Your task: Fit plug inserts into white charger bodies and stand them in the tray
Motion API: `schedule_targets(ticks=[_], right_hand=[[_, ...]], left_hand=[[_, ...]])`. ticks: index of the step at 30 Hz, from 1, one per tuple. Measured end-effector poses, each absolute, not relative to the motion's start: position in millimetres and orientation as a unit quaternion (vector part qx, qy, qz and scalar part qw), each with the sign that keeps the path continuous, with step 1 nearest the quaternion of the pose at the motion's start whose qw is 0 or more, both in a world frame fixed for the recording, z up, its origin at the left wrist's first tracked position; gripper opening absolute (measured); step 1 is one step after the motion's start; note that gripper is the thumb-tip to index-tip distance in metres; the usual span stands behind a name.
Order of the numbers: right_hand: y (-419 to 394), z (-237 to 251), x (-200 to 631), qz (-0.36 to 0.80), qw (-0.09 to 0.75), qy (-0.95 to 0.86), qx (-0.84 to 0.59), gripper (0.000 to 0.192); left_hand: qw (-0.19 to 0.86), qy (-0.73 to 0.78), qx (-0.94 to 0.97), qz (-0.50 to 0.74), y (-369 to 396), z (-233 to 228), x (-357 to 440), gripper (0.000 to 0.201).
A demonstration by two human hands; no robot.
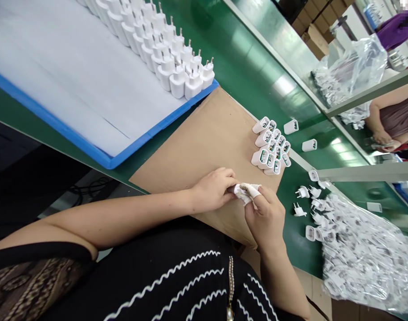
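Observation:
My left hand (214,189) is closed, its fingertips pressed to a small white charger part (238,190) above the brown cardboard. From the other side my right hand (267,216) pinches the same part, and white wrapping (252,191) covers some of its fingers. Those fingers hide most of the part, so its exact shape cannot be made out. Just beyond my hands stands a cluster of open white charger housings (271,145), with green circuit boards showing inside. The cardboard sheet (204,147) lies flat beneath them.
A blue-edged tray (110,162) at the left bears rows of white plug chargers (177,80), prongs up. On the right, a clear bag (367,254) bulges with white plug parts, some loose beside it. Another person's hands (386,141) work behind a metal rail (367,171).

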State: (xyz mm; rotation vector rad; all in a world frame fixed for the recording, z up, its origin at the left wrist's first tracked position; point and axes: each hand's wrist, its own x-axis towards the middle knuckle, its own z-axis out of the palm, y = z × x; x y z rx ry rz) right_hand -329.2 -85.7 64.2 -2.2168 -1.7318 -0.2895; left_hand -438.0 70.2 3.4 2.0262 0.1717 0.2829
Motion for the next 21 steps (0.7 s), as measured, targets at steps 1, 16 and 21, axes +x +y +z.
schedule_targets(ticks=[1,16,21], right_hand=[[-85.5,65.1,-329.1,-0.104,0.151,-0.604,-0.775,0.023],[-85.9,63.5,-325.9,-0.132,0.179,-0.613,-0.758,0.03],[-83.6,67.7,-329.2,-0.131,0.161,-0.624,-0.753,0.029]], left_hand=[[0.516,0.074,0.845,0.116,70.2,3.5,-438.0,0.004],[0.523,0.08,0.843,0.1,70.9,6.4,-437.0,0.007],[0.525,0.079,0.841,0.102,70.8,7.3,-437.2,0.008]])
